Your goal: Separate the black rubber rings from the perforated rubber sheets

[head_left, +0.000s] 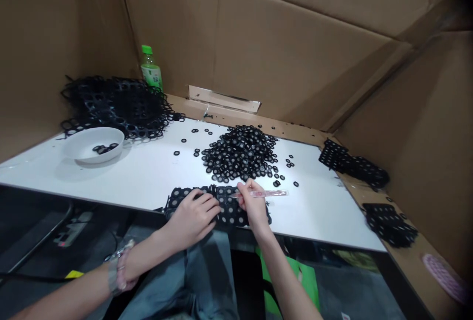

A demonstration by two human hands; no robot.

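A black sheet (231, 214) with rows of round greyish pieces lies at the table's front edge. My left hand (195, 213) rests on its left part, fingers stretched out and slightly bent. My right hand (253, 204) is closed around a slim pen-like tool (271, 193) with a clear, pinkish handle. The tool's tip points left at the sheet's upper part; whether it touches cannot be made out. Just beyond the sheet rises a heap of small black rings with pale centres (242, 152), several of them scattered around it.
At the left stand a white bowl (74, 145) with a few black pieces, a tangled pile of black lattice scraps (114, 105) and a green-capped bottle (151, 69). Black dotted sheets (353, 166) and another stack (389, 224) lie at the right. Cardboard walls (295, 49) enclose the white table (314, 216).
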